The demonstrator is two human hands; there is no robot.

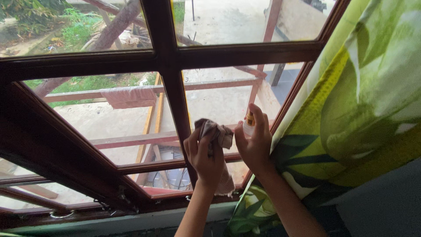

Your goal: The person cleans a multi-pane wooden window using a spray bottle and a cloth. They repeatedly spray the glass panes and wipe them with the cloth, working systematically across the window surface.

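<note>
At centre, near the lower pane [219,105]: my left hand [204,156] is closed round a bunched rag [218,131], held up vs. the glass. My right hand [254,140] wraps a spray bottle [249,123], nozzle toward the pane; curtain [364,109] hangs at right.

A small spray bottle [249,125], white with a yellow-orange label, stands upright in the right hand [255,145], beside the left hand [204,156].

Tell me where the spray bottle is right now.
In the head view, the spray bottle is right of centre, gripped in the right hand against the window pane, between the cloth and the green curtain.
</note>
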